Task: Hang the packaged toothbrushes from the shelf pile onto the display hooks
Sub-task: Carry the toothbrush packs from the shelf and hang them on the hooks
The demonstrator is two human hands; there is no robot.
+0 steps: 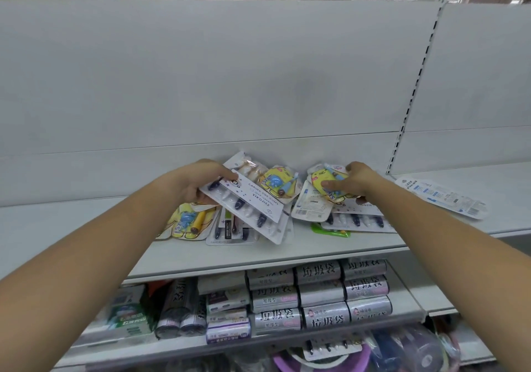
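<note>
Head view: a white back panel [201,70] rises behind a white shelf [201,252] bearing the pile of packaged toothbrushes [230,228]. At the pile's left, the left hand [198,183] pinches a white multi-brush pack [258,203], tilted above the pile. At the pile's right, the right hand [356,179] grips a yellow cartoon pack [321,192]. Right of the pile, a blue-and-white pack [442,200] lies apart.
</note>
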